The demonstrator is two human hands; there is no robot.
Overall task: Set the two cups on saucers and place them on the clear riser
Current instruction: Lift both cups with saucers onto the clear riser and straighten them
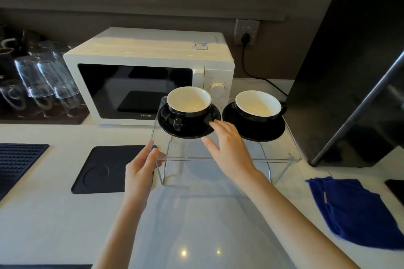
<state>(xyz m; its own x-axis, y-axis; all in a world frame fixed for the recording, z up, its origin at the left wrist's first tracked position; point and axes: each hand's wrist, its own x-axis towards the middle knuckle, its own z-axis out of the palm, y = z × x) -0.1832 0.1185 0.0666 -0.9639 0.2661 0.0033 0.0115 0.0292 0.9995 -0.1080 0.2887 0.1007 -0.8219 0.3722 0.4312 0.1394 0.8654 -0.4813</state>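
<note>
Steadying the clear riser (229, 156) at its front left corner with the left hand (143, 167), thumb and fingers pinching the acrylic edge; worth keeping that pinch firm but light, since a push here could be sliding the whole stand along the white counter (65, 214) and jolting the crockery.

Sitting on the riser's left half: the left cup (189, 105), black outside and white inside, upright on the left saucer (189, 123), handle facing the camera. Overhanging the front of the riser a little, by the look of it, so likely needing a nudge back toward the microwave (148, 74).

Reaching in with the right hand (227, 144), fingers spread and gripping nothing, fingertips touching or just short of the left saucer's right rim, contact being hard to call. Best pushing low on the saucer rim and never on the cup, easing it slowly so the cup is not skidding on the glaze.

Resting further right: the right cup (258, 105) on the right saucer (253, 129), handle pointing right, apparently settled. Keeping a gap between the two saucers while adjusting, as rim-to-rim knocks could be chipping them.

Appearing close to finished, only alignment remaining.
</note>
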